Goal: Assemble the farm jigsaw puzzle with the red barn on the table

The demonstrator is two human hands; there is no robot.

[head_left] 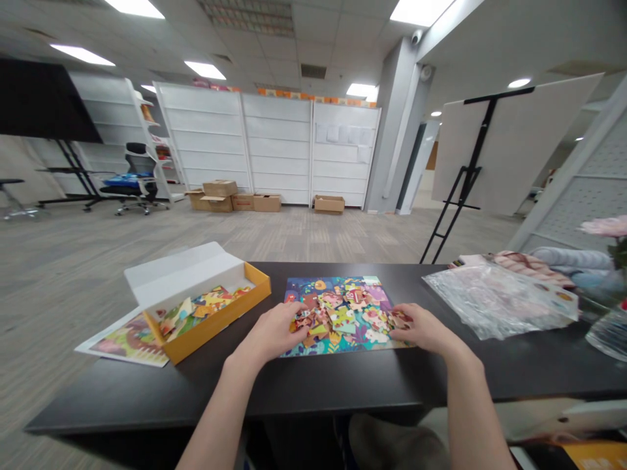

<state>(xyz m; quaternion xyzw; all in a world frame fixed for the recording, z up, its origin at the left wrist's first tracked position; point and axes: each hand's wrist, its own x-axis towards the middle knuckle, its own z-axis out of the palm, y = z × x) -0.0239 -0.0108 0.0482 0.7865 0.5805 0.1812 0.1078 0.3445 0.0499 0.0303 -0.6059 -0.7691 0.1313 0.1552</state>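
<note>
A colourful picture sheet (337,346) lies flat on the black table, with a loose heap of jigsaw puzzle pieces (343,318) spread over it. My left hand (274,331) rests at the sheet's left edge, thumb and fingers apart and curved around the pieces there. Opposite it, my right hand (427,328) cups the pieces at the right edge, its thumb and fingers likewise apart. Neither hand shows a firm grip, and some fingertips are hidden. To the left stands a yellow box (215,325) with its white lid folded back and more puzzle pieces inside.
A printed sheet (128,349) sticks out under the box. Clear plastic bags (504,297) lie on the right of the black table (343,385), near rolled cloths (571,258) and a glass vase (610,329) at the far right. Behind stands a black easel (470,173).
</note>
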